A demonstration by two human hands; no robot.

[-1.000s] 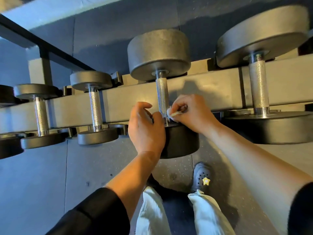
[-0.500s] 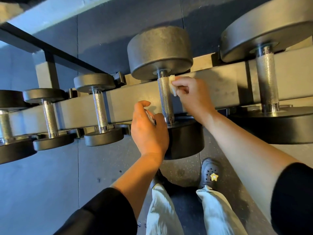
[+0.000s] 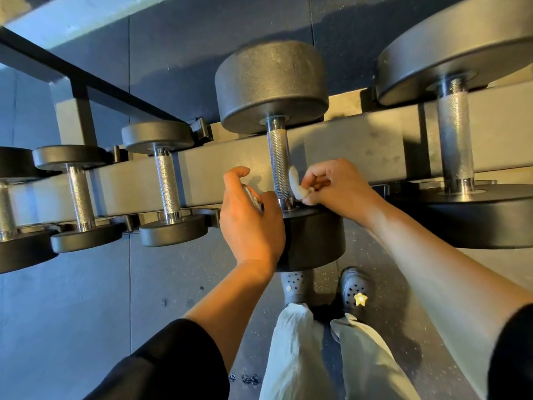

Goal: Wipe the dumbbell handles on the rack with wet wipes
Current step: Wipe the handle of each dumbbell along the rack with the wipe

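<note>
1. We find the dumbbell (image 3: 278, 157) lying across the rack (image 3: 360, 157), its long axis running away from us; the far head sits beyond the rack beam and the near head hangs on our side, above the shoes (image 3: 353, 290).
2. Its knurled handle (image 3: 279, 166) crosses the beam, bare along most of its length.
3. The right hand (image 3: 337, 189) pinches a crumpled wet wipe (image 3: 295, 183) between curled fingers, holding it against the right side of the handle near its lower end.
4. The left hand (image 3: 251, 223) rests against the near head, fingers curled round a small pale object (image 3: 253, 197) we cannot identify.
5. The wipe's contact with the metal is partly hidden by its own folds.
6. Neighbouring dumbbells left and right are cut off by the frame edges.
</note>
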